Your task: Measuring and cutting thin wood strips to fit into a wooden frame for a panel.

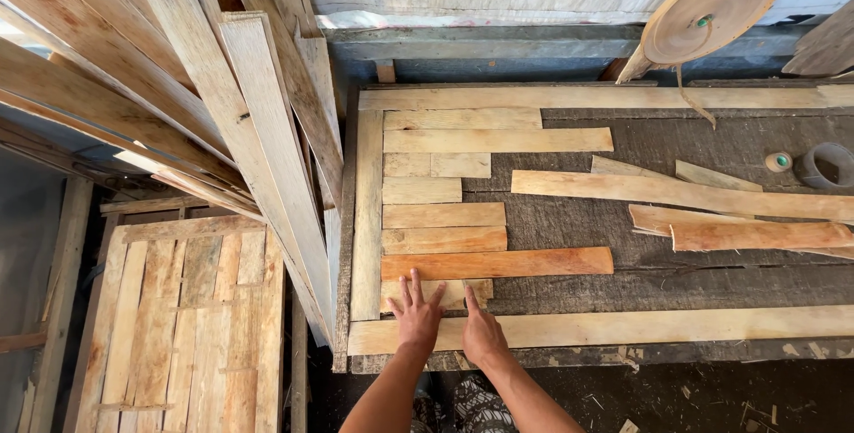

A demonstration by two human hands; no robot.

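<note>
My left hand lies flat with fingers spread on a short pale wooden plank at the near end of a row of planks. My right hand rests beside it, index finger stretched onto the same plank, palm over the long front board. Just beyond lies an orange-toned plank, then several shorter planks stacked in a column toward a long back board. An upright side board borders the column on the left. Neither hand grips anything.
Long boards lean in a pile at the left. A finished slatted panel lies at lower left. Loose planks lie on the dark worktop at right, with a tape roll, a dark ring and a round wooden disc above.
</note>
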